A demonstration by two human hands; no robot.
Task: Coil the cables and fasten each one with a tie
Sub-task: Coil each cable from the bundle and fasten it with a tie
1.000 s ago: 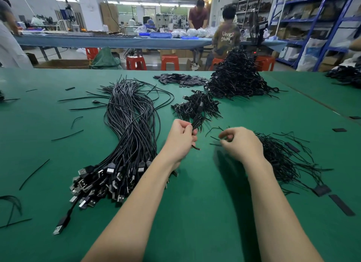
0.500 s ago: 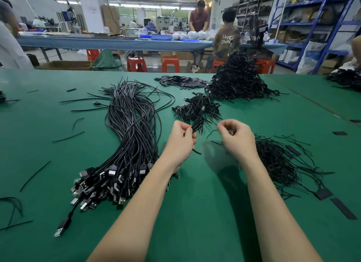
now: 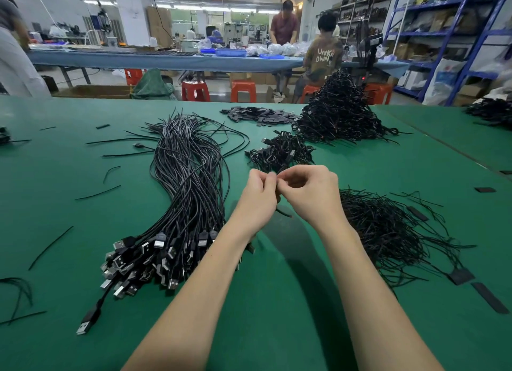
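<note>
My left hand grips a small coiled black cable above the green table; most of the coil is hidden in the fist, and one short end sticks out below. My right hand meets it fingertip to fingertip and pinches a thin black tie at the coil. A thick bundle of straight black USB cables lies to the left, plugs toward me. A heap of loose black ties lies to the right. A small pile of tied coils sits just beyond my hands.
A tall heap of tied coils stands at the back right beside flat black strips. Stray ties dot the left of the table. People work at a far bench; blue shelving stands at right.
My right hand moved left from the tie heap and joined my left hand at the coil. Both hands rose slightly.
</note>
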